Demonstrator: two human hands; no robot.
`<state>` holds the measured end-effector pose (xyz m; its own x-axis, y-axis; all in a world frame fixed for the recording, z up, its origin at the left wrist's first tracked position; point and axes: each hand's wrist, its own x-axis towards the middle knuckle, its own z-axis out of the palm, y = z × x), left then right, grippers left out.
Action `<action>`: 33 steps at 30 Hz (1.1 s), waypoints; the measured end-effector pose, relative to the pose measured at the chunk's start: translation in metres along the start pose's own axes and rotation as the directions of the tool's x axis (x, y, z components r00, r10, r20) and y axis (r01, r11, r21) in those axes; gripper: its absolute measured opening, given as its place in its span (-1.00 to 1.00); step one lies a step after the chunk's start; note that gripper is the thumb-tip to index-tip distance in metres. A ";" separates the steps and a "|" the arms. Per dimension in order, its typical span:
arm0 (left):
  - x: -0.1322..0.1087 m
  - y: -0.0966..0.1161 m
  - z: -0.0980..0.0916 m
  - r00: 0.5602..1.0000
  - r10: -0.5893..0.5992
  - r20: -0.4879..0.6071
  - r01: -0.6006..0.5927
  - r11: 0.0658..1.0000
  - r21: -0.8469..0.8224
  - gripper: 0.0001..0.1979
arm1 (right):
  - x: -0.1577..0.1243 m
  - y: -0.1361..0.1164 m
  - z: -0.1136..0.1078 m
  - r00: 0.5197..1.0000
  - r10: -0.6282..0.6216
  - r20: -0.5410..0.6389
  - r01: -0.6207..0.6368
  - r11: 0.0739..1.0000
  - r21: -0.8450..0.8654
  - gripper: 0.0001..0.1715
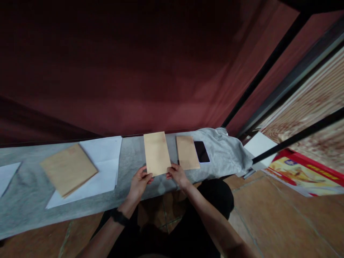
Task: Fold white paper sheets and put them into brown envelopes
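Observation:
A tan paper envelope (157, 152) is held by its two near corners, its far end tipped toward the dark red wall. My left hand (140, 180) pinches the near left corner between thumb and fingers. At the near right corner, my right hand (176, 175) is closed on the same envelope. Just right of it lies a stack of brown envelopes (187, 152) on the grey cloth. Farther left, another pile of brown envelopes (69, 168) rests askew on white paper sheets (106, 168).
A dark-screened phone (201, 152) lies beside the right stack. Grey cloth (131, 150) covers the narrow bench, bunched at its right end. Another white sheet (8, 175) is at far left. A black metal bar (298, 136) and a red-yellow box (306, 172) stand at right.

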<state>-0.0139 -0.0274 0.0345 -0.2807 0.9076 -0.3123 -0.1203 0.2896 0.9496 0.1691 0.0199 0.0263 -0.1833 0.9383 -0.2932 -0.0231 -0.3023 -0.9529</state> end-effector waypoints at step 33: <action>0.052 -0.012 0.152 0.949 -0.026 0.314 -0.092 0.930 0.357 -0.27 | -0.015 -0.031 -0.101 0.839 -0.332 -0.430 -0.384 0.197 -0.902 -0.73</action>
<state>0.1176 0.0626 0.0107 0.0359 0.9492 -0.3127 0.2536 0.2940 0.9215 0.2723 0.0324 0.0527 0.2767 0.9602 0.0369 0.9522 -0.2688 -0.1451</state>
